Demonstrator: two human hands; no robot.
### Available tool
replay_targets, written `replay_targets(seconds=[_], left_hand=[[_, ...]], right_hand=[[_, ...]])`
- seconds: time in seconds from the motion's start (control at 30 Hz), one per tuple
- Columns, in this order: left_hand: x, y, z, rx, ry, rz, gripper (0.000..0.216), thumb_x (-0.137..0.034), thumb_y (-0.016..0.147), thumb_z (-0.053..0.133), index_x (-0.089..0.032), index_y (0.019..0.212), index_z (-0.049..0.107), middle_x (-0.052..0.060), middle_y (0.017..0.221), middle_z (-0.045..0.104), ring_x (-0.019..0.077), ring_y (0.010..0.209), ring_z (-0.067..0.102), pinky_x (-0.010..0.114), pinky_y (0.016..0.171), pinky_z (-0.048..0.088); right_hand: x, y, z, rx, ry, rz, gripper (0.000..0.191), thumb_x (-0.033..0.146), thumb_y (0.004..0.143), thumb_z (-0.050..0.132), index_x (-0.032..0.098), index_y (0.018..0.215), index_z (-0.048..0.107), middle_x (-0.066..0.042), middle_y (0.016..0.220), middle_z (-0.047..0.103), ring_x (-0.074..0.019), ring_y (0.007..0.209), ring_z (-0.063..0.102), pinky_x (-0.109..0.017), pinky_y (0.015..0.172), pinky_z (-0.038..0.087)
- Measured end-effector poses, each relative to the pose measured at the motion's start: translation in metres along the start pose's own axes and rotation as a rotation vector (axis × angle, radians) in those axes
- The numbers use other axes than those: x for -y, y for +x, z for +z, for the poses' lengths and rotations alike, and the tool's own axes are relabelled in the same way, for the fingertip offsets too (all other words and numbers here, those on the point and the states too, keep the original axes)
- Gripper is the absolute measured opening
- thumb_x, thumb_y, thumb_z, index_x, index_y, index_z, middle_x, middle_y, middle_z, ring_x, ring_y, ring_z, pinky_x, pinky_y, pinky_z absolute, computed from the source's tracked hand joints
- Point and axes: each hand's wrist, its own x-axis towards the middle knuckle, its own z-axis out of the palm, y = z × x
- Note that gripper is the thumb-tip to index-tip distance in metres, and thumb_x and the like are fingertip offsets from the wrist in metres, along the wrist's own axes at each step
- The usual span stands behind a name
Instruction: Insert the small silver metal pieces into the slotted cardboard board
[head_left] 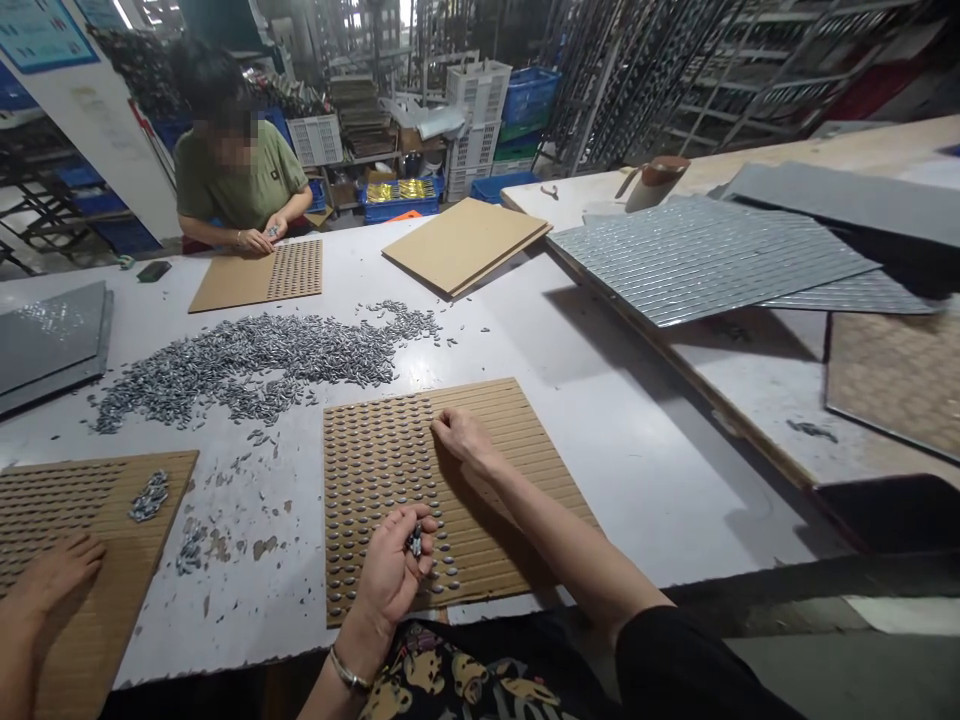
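In front of me lies a brown cardboard sheet [517,500] with lines running across it. Rows of small grey oval pieces [375,460] cover its left half. My left hand [394,565] is curled palm-up above the sheet's lower part, cupping several of the grey pieces [415,540]. Toward the sheet's far edge, my right hand [461,437] has its fingertips pinched together at the end of a row. Whatever those fingertips hold is hidden. Beyond the sheet spreads a large loose pile of the same grey pieces [262,360].
A co-worker's hand [56,575] rests on another cardboard sheet [161,560] at left. Across the table, a person [244,180] handles pieces over a third sheet [225,280]. Stacked boards [465,240] lie at the back; grey panels [705,250] overhang the right-hand table.
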Motion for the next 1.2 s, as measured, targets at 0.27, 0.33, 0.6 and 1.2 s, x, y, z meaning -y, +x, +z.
replay_targets(seconds=[0.27, 0.33, 0.6, 1.2], left_hand=[[-0.005, 0.0, 0.003, -0.027, -0.061, 0.018, 0.019, -0.029, 0.082, 0.066, -0.011, 0.089, 0.065, 0.008, 0.081, 0.065, 0.0113, 0.063, 0.059, 0.019, 0.049, 0.044], [-0.007, -0.001, 0.004, -0.007, -0.106, 0.015, 0.022, -0.031, 0.086, 0.061, -0.01, 0.092, 0.065, 0.01, 0.088, 0.067, 0.0137, 0.069, 0.062, 0.021, 0.054, 0.048], [0.003, -0.005, 0.02, 0.064, -0.136, 0.075, 0.031, -0.04, 0.089, 0.056, -0.013, 0.097, 0.069, 0.011, 0.103, 0.07, 0.0203, 0.098, 0.064, 0.031, 0.083, 0.052], [-0.002, -0.005, 0.005, -0.002, 0.299, 0.12, 0.032, -0.045, 0.075, 0.07, -0.017, 0.078, 0.054, -0.003, 0.066, 0.056, 0.0043, 0.049, 0.045, 0.015, 0.04, 0.027]], right_hand=[[0.002, -0.001, 0.0, -0.028, -0.031, 0.049, 0.016, 0.028, 0.088, 0.053, 0.016, 0.089, 0.064, -0.007, 0.082, 0.067, -0.0174, 0.074, 0.058, -0.025, 0.065, 0.038], [0.004, -0.016, -0.007, -0.091, 0.034, -0.017, 0.017, 0.028, 0.091, 0.05, 0.016, 0.095, 0.061, -0.006, 0.085, 0.066, -0.017, 0.076, 0.057, -0.026, 0.067, 0.04], [0.017, -0.126, -0.019, 0.136, 0.025, -0.739, 0.013, 0.02, 0.091, 0.054, 0.02, 0.093, 0.066, -0.006, 0.087, 0.063, -0.0176, 0.082, 0.053, -0.028, 0.074, 0.039], [0.006, -0.115, -0.025, 0.356, 0.473, -0.425, 0.013, 0.023, 0.088, 0.054, 0.019, 0.085, 0.066, 0.002, 0.071, 0.064, -0.0119, 0.064, 0.055, -0.02, 0.058, 0.04]])
